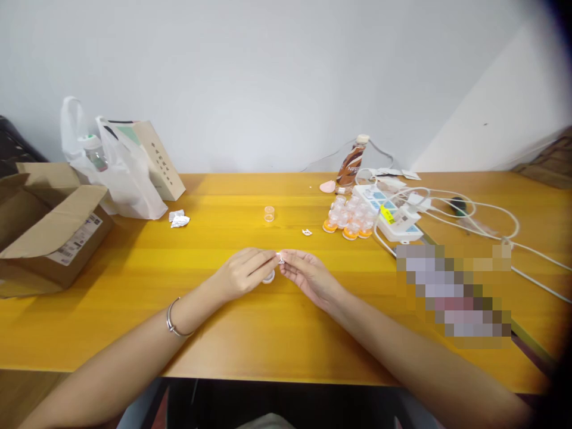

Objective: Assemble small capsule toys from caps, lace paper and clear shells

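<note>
My left hand (250, 271) and my right hand (308, 277) meet above the middle of the table. Between their fingertips is a small white piece (281, 258), pinched from both sides; its kind is too small to make out. Just under my left fingers a small round clear container (269, 277) shows, partly hidden. Farther back stands a small clear cup (269, 214). To the right lies another small white openwork piece (306, 232). Beyond it, several small clear containers with orange ends (351, 218) are grouped together.
At left stand an open cardboard box (53, 238), a white plastic bag (129, 187), a tan box (161, 161) and crumpled white paper (179, 220). On the right are a brown drink bottle (351, 162), a power strip (402, 229) and looping white cables (487, 220). A blurred patch covers something nearby.
</note>
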Demonstrator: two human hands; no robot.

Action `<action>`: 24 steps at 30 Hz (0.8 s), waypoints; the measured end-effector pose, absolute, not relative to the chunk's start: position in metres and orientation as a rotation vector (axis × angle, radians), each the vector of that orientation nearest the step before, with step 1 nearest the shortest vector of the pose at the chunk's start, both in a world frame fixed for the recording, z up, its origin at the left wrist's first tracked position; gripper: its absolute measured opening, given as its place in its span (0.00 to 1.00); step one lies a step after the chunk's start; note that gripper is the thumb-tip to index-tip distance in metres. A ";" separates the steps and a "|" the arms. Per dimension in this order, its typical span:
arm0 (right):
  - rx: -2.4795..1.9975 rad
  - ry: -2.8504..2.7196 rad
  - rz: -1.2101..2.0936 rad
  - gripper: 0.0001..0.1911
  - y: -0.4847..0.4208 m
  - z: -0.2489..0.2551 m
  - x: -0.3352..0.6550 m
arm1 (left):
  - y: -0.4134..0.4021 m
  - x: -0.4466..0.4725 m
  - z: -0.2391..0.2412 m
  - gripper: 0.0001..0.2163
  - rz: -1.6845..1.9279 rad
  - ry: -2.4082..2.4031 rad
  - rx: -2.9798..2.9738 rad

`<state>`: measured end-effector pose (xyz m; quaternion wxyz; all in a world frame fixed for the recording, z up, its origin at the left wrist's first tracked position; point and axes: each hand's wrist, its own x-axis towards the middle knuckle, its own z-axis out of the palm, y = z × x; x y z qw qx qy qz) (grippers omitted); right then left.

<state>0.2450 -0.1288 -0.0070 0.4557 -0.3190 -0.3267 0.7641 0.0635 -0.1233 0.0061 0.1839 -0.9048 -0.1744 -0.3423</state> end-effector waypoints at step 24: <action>-0.909 -1.647 0.890 0.05 -0.138 0.003 0.251 | -0.137 0.083 -0.001 0.07 -2.046 -1.741 -2.830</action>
